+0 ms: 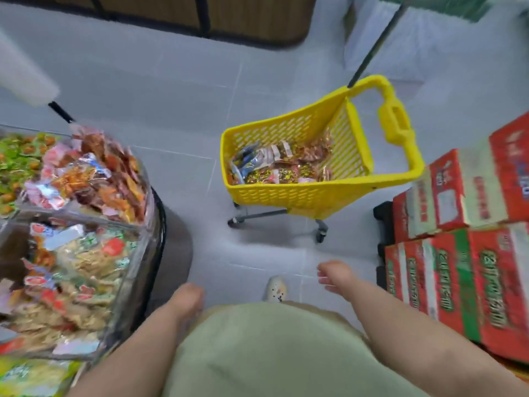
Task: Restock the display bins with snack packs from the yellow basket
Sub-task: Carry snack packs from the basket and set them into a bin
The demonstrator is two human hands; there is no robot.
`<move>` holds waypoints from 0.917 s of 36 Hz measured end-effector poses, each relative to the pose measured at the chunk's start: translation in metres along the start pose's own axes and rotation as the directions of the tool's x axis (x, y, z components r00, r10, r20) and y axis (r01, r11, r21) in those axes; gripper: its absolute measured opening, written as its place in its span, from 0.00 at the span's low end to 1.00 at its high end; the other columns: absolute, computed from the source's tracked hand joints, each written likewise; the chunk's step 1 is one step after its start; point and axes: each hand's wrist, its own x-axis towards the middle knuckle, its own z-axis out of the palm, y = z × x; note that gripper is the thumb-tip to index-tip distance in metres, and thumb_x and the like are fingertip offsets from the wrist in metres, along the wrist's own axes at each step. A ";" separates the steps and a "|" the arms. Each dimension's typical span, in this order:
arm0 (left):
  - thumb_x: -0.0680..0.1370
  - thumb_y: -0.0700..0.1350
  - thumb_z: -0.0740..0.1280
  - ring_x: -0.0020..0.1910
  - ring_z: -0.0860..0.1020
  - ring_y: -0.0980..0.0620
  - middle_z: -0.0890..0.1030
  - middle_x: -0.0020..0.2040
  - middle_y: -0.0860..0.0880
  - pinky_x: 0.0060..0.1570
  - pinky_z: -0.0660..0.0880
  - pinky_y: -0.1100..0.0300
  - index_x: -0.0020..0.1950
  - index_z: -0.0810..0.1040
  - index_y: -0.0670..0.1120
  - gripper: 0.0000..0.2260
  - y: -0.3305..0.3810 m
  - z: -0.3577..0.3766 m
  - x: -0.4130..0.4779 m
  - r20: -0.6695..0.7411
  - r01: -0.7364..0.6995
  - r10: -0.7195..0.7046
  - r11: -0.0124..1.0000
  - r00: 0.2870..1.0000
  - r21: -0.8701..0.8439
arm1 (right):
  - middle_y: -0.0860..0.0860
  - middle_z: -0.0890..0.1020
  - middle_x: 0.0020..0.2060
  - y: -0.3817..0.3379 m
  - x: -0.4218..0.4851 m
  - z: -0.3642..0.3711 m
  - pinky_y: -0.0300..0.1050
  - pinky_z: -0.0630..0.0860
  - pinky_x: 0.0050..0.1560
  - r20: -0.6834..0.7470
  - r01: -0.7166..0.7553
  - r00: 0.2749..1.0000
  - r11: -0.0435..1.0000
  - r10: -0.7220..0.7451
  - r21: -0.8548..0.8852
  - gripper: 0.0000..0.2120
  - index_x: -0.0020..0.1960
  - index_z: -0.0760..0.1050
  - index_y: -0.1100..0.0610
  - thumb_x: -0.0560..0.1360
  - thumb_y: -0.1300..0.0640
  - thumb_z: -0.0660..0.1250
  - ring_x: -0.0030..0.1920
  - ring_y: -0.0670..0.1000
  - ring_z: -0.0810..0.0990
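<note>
A yellow wheeled basket (pixel 323 193) stands on the grey tiled floor ahead, with mixed snack packs (pixel 280 164) lying in its bottom. Clear display bins (pixel 134 253) full of snack packs fill the left side. My left hand (pixel 187 299) hangs low beside the bins, fingers loosely curled, holding nothing. My right hand (pixel 335 275) is held out low toward the basket, well short of it, with relaxed fingers and nothing in it. The frame is motion-blurred.
Stacked red and green cartons (pixel 463 247) sit on the right, close to the basket. A dark shelf base (pixel 252 18) runs along the far wall. A black pole (pixel 375 44) leans at the basket's handle. One shoe (pixel 276 289) shows below.
</note>
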 end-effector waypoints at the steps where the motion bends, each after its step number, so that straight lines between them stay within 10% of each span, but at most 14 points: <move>1: 0.81 0.40 0.60 0.42 0.76 0.47 0.78 0.49 0.39 0.45 0.75 0.57 0.37 0.70 0.49 0.13 0.008 0.004 0.004 -0.009 -0.018 0.018 1.000 1.000 -0.020 | 0.52 0.74 0.36 -0.004 0.006 -0.010 0.40 0.68 0.35 -0.006 -0.002 1.000 1.000 0.002 -0.020 0.05 0.42 0.69 0.56 0.77 0.61 0.61 0.35 0.48 0.74; 8: 0.80 0.38 0.62 0.31 0.74 0.48 0.76 0.34 0.43 0.35 0.71 0.58 0.36 0.74 0.44 0.12 0.078 0.021 0.021 -0.035 -0.099 0.097 0.994 0.995 -0.046 | 0.55 0.71 0.34 -0.014 0.030 -0.049 0.39 0.64 0.32 -0.048 -0.052 0.998 0.987 0.045 -0.151 0.07 0.39 0.67 0.58 0.76 0.64 0.60 0.32 0.50 0.72; 28: 0.80 0.43 0.59 0.33 0.73 0.50 0.76 0.40 0.45 0.31 0.65 0.62 0.42 0.71 0.45 0.08 0.245 -0.069 0.144 0.106 -0.047 0.038 0.995 0.994 0.088 | 0.53 0.70 0.33 -0.197 0.090 -0.044 0.40 0.64 0.33 0.011 0.006 1.000 1.000 -0.006 -0.015 0.11 0.36 0.67 0.55 0.78 0.61 0.59 0.32 0.49 0.70; 33: 0.80 0.42 0.60 0.32 0.74 0.50 0.76 0.39 0.45 0.31 0.64 0.62 0.43 0.72 0.44 0.06 0.278 -0.088 0.166 0.062 -0.047 0.042 0.996 0.997 0.080 | 0.54 0.75 0.43 -0.248 0.111 -0.037 0.45 0.73 0.42 0.054 0.030 0.998 0.998 -0.033 0.052 0.04 0.48 0.71 0.58 0.79 0.58 0.60 0.44 0.51 0.73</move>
